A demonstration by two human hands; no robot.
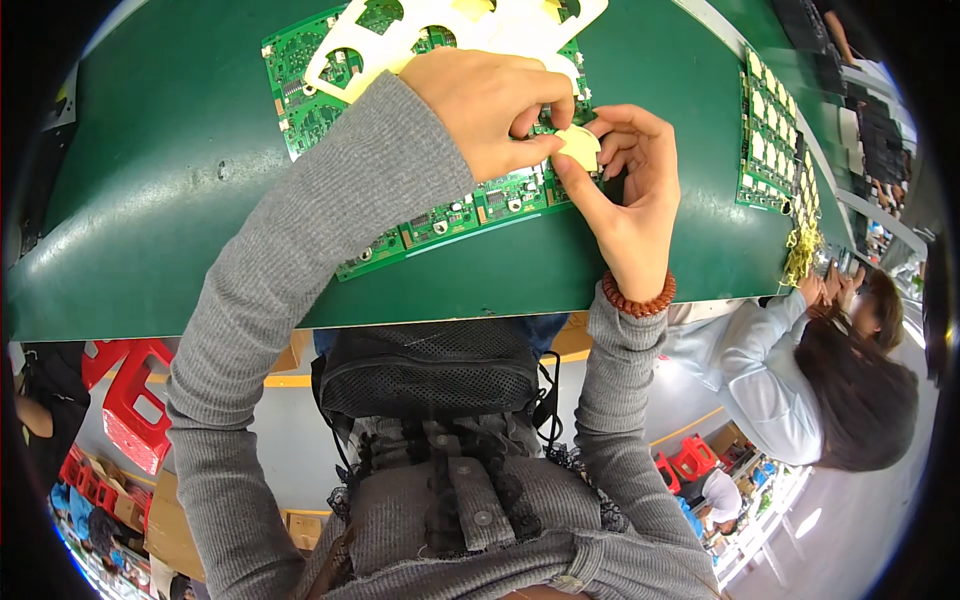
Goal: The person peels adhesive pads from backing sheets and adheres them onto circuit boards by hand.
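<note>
I am holding a yellow piece (580, 150) above the 3 o'clock side of the board (310, 125), my left hand (540, 125) pinching it between thumb and finger from 9 o'clock and my right hand (610, 165) gripping it between thumb and fingers from 3 o'clock. Whether I am peeling a backing off it, I cannot tell. A yellow sheet with cut-out openings is overlapping the board towards 12 o'clock. By my judgement the piece is already free of a sheet but not yet set down; along the board's 6 o'clock strip the components are showing uncovered, so much seems left. Farther out at 3 o'clock, other boards (745, 190) are carrying pale pieces. The green table (150, 200) is stretching widest towards 9 o'clock, giving my left arm room; its near edge is running just beyond the board at 6 o'clock. A co-worker (770, 370) is sitting at 4 o'clock.
</note>
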